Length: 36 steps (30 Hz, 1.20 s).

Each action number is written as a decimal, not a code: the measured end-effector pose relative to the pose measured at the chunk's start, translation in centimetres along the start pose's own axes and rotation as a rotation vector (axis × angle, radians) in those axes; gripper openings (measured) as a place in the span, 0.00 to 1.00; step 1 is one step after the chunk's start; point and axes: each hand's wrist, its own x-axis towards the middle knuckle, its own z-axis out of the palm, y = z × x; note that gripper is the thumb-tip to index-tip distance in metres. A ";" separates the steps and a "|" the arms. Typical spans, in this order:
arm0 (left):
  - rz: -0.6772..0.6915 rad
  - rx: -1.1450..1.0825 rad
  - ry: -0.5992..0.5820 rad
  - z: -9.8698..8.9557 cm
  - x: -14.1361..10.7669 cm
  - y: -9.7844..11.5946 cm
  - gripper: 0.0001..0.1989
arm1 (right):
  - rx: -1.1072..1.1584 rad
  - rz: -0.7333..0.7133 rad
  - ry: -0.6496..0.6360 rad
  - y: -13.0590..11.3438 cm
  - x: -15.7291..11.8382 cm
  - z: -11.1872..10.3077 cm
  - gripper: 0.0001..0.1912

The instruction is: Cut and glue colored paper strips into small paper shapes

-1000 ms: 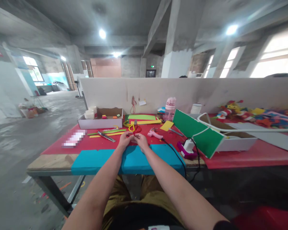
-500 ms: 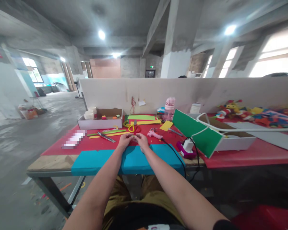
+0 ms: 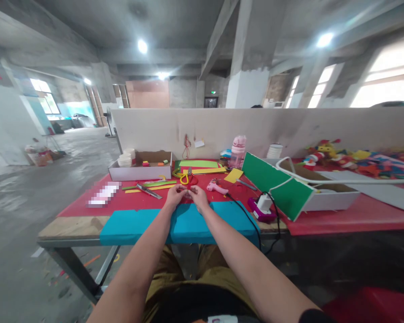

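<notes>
My left hand (image 3: 176,196) and my right hand (image 3: 198,197) meet fingertip to fingertip above the red table cover, both closed in a pinch. Whatever lies between the fingers is too small and covered to name. Just beyond them are yellow-handled scissors (image 3: 184,179). To the right of my right hand rests a pink glue gun (image 3: 217,187) with a black cord. On the left, a utility knife (image 3: 149,191) lies beside yellow and green strips (image 3: 160,184). A blue foam sheet (image 3: 131,226) spreads under my wrists along the table's front edge.
A shallow white box (image 3: 141,172) with paper cups (image 3: 125,159) stands at the back left. A green board (image 3: 276,188) leans at the right, beside a purple power socket (image 3: 261,211). A pink bottle (image 3: 237,151) stands near the partition (image 3: 148,130). Colourful toys (image 3: 326,154) pile up far right.
My hands stay in nearly the same place, fingertips together. The fingers have shifted slightly around the small thing between them. Nothing else on the table has moved.
</notes>
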 end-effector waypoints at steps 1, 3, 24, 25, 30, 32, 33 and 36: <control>0.018 0.008 0.026 0.0 0.0 0.0 0.13 | -0.019 0.005 -0.018 0.0 0.0 0.0 0.14; 0.050 0.020 0.062 0.0 0.2 -0.1 0.14 | -0.048 0.017 -0.049 0.0 -0.1 0.1 0.11; 0.255 0.177 0.016 0.1 -0.2 1.1 0.10 | 0.038 0.011 0.039 -0.4 0.1 -0.4 0.11; 0.255 0.181 0.013 0.1 -0.2 1.1 0.12 | 0.028 0.004 0.039 -0.3 0.1 -0.3 0.11; 0.292 0.220 0.033 0.0 -0.2 1.0 0.07 | 0.001 0.009 0.010 -0.3 0.0 -0.1 0.10; 0.311 0.231 0.051 0.0 -0.1 0.9 0.04 | 0.004 0.011 0.010 -0.3 -0.1 -0.1 0.09; 0.318 0.240 0.051 0.0 -0.1 1.0 0.04 | 0.009 0.011 0.013 -0.3 -0.1 -0.1 0.09; 0.342 0.300 0.013 0.0 -0.1 1.1 0.03 | 0.026 0.009 0.027 -0.5 -0.1 -0.2 0.09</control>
